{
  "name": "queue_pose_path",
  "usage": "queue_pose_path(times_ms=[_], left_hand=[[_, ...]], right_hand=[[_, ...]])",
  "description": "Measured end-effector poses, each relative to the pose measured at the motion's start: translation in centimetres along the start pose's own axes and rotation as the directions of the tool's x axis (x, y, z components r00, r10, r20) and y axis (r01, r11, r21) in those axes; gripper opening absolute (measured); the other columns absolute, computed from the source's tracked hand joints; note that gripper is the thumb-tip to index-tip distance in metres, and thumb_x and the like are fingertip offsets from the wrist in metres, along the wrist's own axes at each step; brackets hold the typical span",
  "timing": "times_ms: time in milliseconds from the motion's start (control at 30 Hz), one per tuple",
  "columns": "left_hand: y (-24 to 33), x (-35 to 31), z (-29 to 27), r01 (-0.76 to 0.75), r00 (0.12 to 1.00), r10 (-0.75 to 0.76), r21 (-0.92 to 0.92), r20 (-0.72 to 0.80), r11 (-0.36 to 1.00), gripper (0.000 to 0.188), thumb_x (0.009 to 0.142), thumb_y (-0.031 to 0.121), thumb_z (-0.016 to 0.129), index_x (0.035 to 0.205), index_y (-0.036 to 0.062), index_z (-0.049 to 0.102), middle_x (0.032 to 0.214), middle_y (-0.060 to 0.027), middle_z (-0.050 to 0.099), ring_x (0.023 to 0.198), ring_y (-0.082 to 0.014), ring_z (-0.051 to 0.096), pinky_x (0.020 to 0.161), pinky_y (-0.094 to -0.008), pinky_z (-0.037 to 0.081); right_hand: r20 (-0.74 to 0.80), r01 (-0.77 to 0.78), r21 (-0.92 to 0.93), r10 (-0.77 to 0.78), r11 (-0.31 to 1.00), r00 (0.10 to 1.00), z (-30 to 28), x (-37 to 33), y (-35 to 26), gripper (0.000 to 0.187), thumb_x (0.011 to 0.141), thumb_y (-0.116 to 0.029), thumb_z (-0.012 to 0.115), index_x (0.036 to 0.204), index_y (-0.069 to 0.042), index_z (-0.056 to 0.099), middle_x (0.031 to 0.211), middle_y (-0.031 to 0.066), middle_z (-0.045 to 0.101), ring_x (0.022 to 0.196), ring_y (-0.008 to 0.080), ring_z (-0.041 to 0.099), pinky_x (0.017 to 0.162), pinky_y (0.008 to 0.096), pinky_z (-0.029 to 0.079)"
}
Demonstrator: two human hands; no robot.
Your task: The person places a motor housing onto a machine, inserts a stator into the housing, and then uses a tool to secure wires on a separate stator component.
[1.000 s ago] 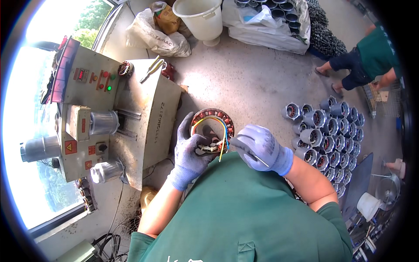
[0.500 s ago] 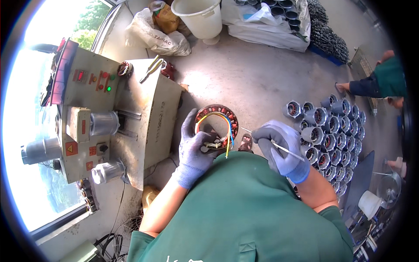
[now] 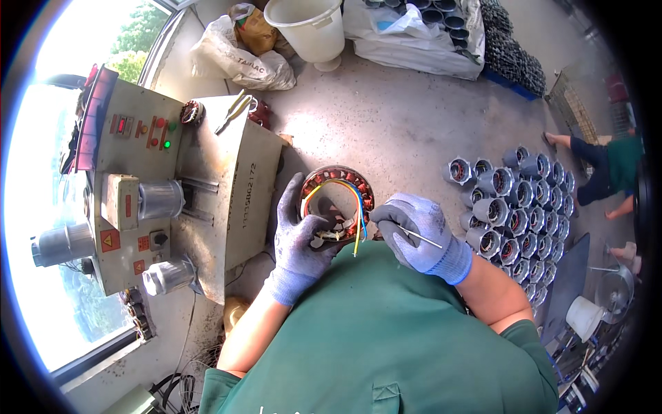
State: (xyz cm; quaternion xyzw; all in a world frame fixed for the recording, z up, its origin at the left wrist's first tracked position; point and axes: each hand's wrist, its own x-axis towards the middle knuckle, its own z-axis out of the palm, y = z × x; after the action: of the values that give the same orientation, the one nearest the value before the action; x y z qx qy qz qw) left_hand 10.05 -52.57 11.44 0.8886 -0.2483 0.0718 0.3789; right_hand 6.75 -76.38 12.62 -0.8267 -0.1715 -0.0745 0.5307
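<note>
A grey concrete floor (image 3: 407, 131) spread beneath a grey control machine (image 3: 172, 186), with a bright window (image 3: 41, 228) to its left and a white bucket (image 3: 310, 31) beyond it.

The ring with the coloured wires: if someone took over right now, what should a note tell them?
Left hand: gloved, gripping the stator ring from its left side, in front of the body.
Right hand: gloved, pinching a thin metal needle just right of the ring.
Coloured lead wires arc across the ring's opening and hang at its lower edge.
Done: copper coils sit in the ring.
Left: how much lacing remains cannot be seen.
More housings stand on the floor to the right.
</note>
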Motion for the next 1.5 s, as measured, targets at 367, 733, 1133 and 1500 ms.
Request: queue_pose_path(times_ms=[367, 733, 1133, 1500], left_hand=[[0.2, 0.3, -0.1, 0.012, 0.999, -0.012, 0.013, 0.044, 1.000, 0.035, 0.065, 0.009, 0.093, 0.087, 0.0111, 0.066, 0.148, -0.0359, 0.044, 0.131, -0.0496, 0.055, 0.102, -0.0485, 0.055], [-0.6, 0.7, 0.7, -0.073, 0.992, 0.063, 0.089, 0.112, 0.993, 0.036, 0.062, 0.010, 0.095, 0.086, 0.0097, 0.068, 0.150, -0.0350, 0.044, 0.135, -0.0496, 0.053, 0.108, -0.0497, 0.050], [-0.9, 0.2, 0.7, 0.016, 1.000, -0.016, 0.000, -0.007, 1.000, 0.041, 0.061, 0.014, 0.099, 0.085, 0.0104, 0.066, 0.153, -0.0326, 0.039, 0.138, -0.0464, 0.051, 0.110, -0.0477, 0.048], [-0.3, 0.3, 0.4, -0.005, 1.000, 0.005, 0.004, 0.015, 1.000, 0.039, 0.062, 0.012, 0.097, 0.088, 0.0115, 0.067, 0.155, -0.0316, 0.037, 0.137, -0.0473, 0.052, 0.112, -0.0487, 0.048]], right_hand=[[0.083, 0.135, -0.147, -0.124, 0.980, 0.989, 0.5, 0.1, 1.6, 0.022, 0.078, -0.003, 0.072, 0.100, -0.002, 0.069, 0.084, 0.0136, 0.064, 0.071, 0.0330, 0.063, 0.062, 0.0426, 0.050], [-0.123, 0.234, 0.018, -0.230, 0.972, 0.965, -2.9, -0.3, -2.2, 0.030, 0.077, 0.003, 0.066, 0.106, -0.001, 0.073, 0.088, 0.0145, 0.067, 0.068, 0.0312, 0.064, 0.060, 0.0403, 0.051], [-0.014, -0.033, 0.092, 0.034, 0.995, 0.999, -1.9, -1.1, -0.3, 0.015, 0.079, 0.004, 0.063, 0.093, 0.001, 0.068, 0.079, 0.0154, 0.065, 0.069, 0.0320, 0.064, 0.064, 0.0391, 0.051], [0.069, -0.055, 0.108, 0.048, 0.993, 0.996, -1.5, -0.6, 0.5, 0.011, 0.083, 0.001, 0.063, 0.094, 0.001, 0.066, 0.080, 0.0169, 0.063, 0.071, 0.0355, 0.064, 0.066, 0.0427, 0.052]])
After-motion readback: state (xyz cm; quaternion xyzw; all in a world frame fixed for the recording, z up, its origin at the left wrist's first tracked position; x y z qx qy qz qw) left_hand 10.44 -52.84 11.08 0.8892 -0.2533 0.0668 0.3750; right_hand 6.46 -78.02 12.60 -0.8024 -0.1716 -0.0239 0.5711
